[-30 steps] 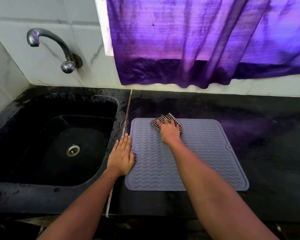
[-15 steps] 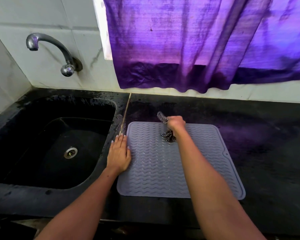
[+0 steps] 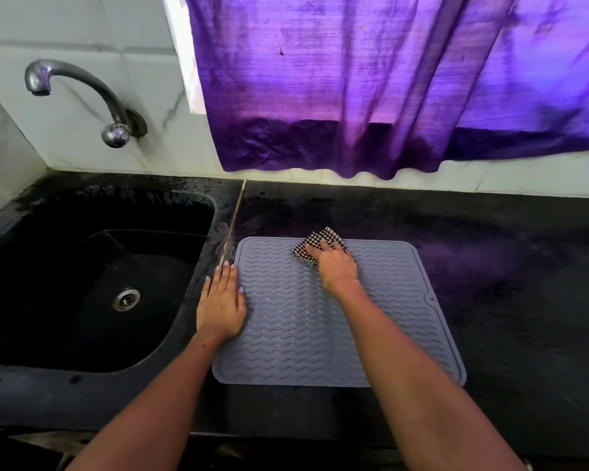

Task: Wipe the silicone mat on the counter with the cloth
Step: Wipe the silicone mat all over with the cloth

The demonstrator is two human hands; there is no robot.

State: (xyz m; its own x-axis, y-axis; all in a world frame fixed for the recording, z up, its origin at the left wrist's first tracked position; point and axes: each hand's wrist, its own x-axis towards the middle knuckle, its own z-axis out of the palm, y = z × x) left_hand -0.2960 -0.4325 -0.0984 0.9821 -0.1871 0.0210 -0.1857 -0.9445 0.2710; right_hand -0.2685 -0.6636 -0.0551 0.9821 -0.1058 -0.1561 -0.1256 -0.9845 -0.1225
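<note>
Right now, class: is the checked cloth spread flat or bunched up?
Bunched: the checked cloth sits crumpled under the right hand at the mat's far edge.

Right hand pressing cloth to mat; left hand bracing mat edge.

The right hand (image 3: pixel 337 266) is pressing the checked cloth (image 3: pixel 315 246) flat onto the grey silicone mat (image 3: pixel 320 334), the cloth lying under and just beyond its fingers. The left hand (image 3: pixel 221 304) is resting flat on the mat's sink-side edge, fingers pointing toward the counter (image 3: pixel 507 266) seam; the sink (image 3: pixel 92 283) is lying beside its outer fingers.
</note>
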